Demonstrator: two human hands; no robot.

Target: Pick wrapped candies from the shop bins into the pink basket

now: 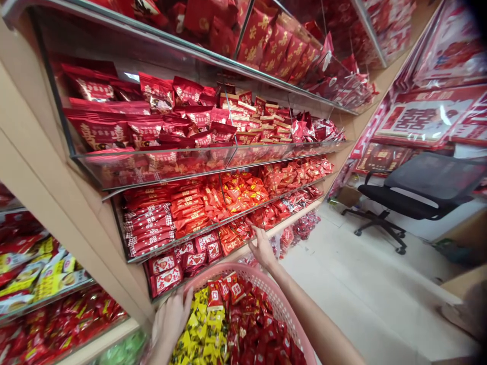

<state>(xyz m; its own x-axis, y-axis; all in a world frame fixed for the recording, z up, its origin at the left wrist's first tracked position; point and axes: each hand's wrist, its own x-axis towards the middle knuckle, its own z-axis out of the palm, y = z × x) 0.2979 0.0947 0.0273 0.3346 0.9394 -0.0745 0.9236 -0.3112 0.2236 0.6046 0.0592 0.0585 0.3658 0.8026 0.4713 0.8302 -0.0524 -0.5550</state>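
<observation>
My left hand [172, 317] grips the near left rim of a pink plastic basket [282, 305], fingers curled over its edge. The basket holds yellow candy packets [198, 329] on the left and red candy packets [251, 324] on the right. My right hand [262, 247] reaches past the basket's far rim to the lowest glass-fronted shelf [228, 223], fingers spread and touching the red packets [232, 238] there. It holds nothing that I can see.
Tiers of glass-fronted shelves [213, 157] full of red sweet packets fill the wall on the left. A black office chair [422, 190] stands on the pale floor [365, 284] to the right. Red paper decorations [426, 119] hang on the far wall.
</observation>
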